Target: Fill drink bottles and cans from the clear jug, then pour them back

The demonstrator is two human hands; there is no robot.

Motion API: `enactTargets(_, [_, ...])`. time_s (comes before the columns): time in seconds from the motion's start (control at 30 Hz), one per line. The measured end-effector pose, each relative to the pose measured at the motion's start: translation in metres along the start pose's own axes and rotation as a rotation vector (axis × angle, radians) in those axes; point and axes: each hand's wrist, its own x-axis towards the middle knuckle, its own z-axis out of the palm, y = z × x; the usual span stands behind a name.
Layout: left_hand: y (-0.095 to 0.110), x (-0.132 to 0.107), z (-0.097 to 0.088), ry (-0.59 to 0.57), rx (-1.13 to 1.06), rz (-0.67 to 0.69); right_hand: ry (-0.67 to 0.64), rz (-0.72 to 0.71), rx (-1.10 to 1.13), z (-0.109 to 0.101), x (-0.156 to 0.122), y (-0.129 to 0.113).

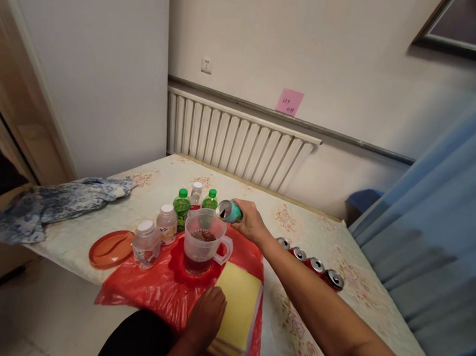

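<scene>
My right hand [249, 220] is wrapped round a teal drink can [231, 212], tipped with its opened top towards a clear plastic measuring jug [205, 246]. Dark brown liquid with some foam fills the lower part of the jug. Under the jug lies a red scalloped dish [176, 265]. My left hand [208, 311] rests with curled fingers against the left edge of a stack of yellow sheets or cloths [238, 307]; nothing shows in its fingers. Whether a stream runs from the can cannot be made out.
Several bottles, such as a white-capped one [146, 247] and a green-capped one [182, 209], stand left of and behind the jug. An orange lid [110, 249] lies farther left. Several opened cans [316, 265] line up beyond my right forearm. Red plastic sheeting [146, 290] covers the near tablecloth.
</scene>
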Motion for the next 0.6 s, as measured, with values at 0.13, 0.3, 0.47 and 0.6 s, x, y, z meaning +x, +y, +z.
enactTargets(0.13, [0.000, 0.000, 0.001, -0.002, -0.002, -0.026, 0.114, 0.404, 0.342, 0.038, -0.015, 0.038])
enactTargets(0.3, [-0.007, -0.002, 0.006, 0.046, 0.002, 0.016, 0.187, 0.593, 0.512, 0.112, -0.030, 0.070])
enactTargets(0.47, [-0.019, -0.005, 0.012, 0.088, 0.054, 0.092, 0.239, 0.686, 0.546, 0.177, -0.027, 0.081])
enactTargets(0.6, [-0.022, -0.006, 0.013, 0.086, 0.069, 0.118, 0.252, 0.715, 0.582, 0.197, -0.025, 0.085])
